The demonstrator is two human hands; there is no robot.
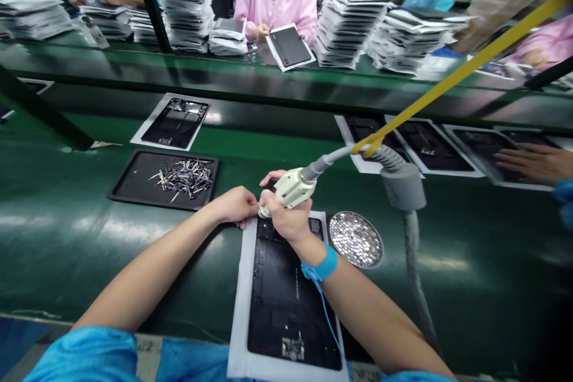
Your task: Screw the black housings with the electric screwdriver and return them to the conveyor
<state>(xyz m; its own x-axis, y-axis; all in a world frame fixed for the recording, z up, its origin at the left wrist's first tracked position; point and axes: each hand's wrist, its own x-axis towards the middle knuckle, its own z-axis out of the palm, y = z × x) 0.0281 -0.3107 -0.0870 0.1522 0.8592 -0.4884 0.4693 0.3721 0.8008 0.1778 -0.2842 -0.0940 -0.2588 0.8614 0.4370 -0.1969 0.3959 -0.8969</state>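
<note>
A black tablet back cover [290,292] lies on a white sheet [239,310] right in front of me, its inner side facing up. My right hand [289,218] is wrapped round a cream corded hand tool [293,188], whose exact kind I cannot make out. The tool's round tip is at the cover's far left corner. Beside that tip, my left hand [239,206] has its fingers pinched together; anything between them is hidden. A blue wrist strap [324,265] with a thin cord sits on my right wrist.
A black tray [134,182] of small metal parts lies left, a round dish of shiny discs [356,239] right. A grey cable [414,262] hangs from a yellow strap [470,65]. More covers [174,122] lie beyond. A co-worker's hand [535,162] is at right.
</note>
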